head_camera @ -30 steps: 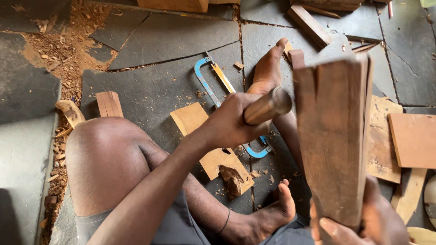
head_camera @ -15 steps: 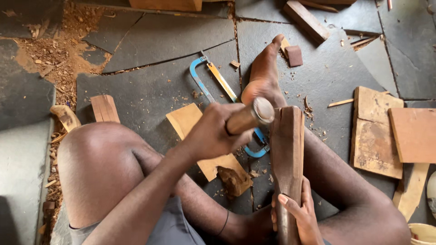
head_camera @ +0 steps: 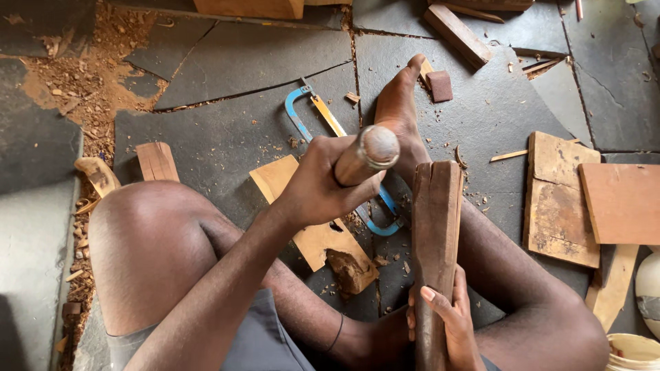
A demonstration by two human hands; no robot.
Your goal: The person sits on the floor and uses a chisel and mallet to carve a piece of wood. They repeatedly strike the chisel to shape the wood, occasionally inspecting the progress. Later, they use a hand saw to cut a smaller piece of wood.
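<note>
Head view: a dark wooden plank (head_camera: 436, 233) stands upright between the person's legs, the right hand (head_camera: 443, 323) clasped around its lower part. Just left, the left hand (head_camera: 323, 185) is closed around a round wooden handle (head_camera: 366, 156), above a blue hacksaw (head_camera: 309, 117) on the stone floor (head_camera: 227, 62).

Wooden handle (head_camera: 363, 159): a round, light-brown shaft with a blunt, worn end face turned toward the camera, tilted up to the right and raised just left of the plank's top. Plank (head_camera: 434, 254): a long, narrow, dark reddish-brown board standing on end, edge toward the viewer, its top rough and cracked, set between the seated person's legs.
</note>
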